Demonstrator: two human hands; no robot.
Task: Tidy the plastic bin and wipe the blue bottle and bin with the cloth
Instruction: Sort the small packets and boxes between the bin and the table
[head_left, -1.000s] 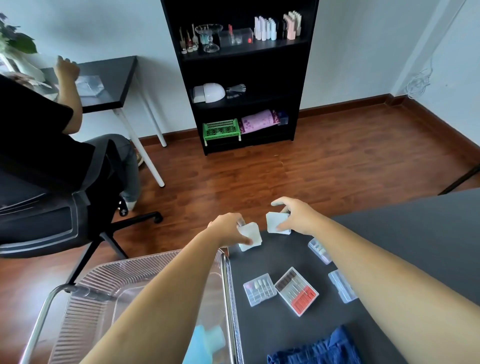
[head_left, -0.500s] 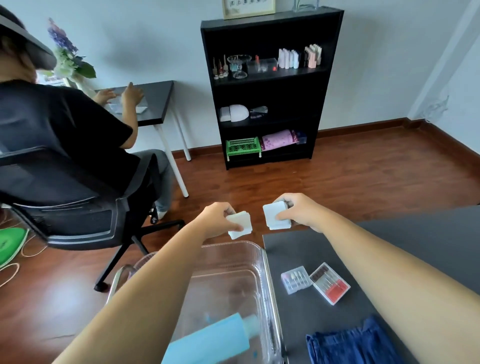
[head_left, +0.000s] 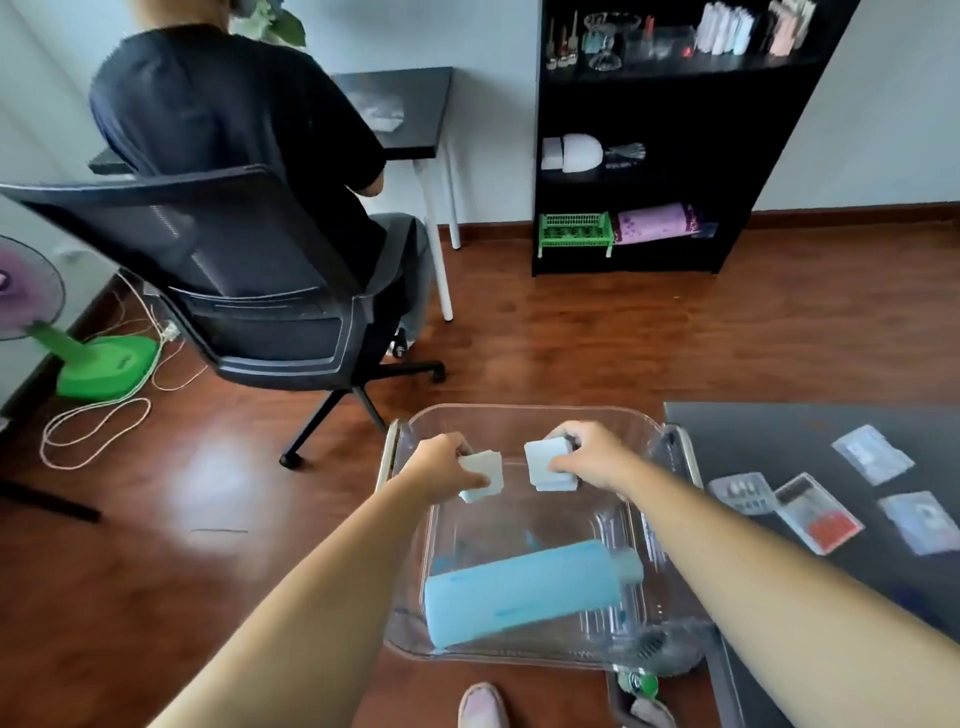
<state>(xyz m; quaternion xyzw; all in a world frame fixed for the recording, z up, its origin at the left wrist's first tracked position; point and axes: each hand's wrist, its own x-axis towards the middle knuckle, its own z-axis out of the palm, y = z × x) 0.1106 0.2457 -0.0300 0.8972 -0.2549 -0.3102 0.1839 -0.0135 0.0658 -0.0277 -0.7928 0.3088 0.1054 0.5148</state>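
In the head view, both hands are over the clear plastic bin (head_left: 524, 411) in the lower middle of the frame. The left hand (head_left: 441, 465) pinches a small white box (head_left: 485, 475). The right hand (head_left: 592, 457) grips a second white box (head_left: 548, 465) with curled fingers. The boxes are near each other, above the far half of the bin. I judge they are held there to be put inside, as part of the tidying. The blue bottle (head_left: 519, 590) lies on its side in the near part of the bin. More small cases (head_left: 816, 513) wait on the dark table (head_left: 779, 441) at the right.
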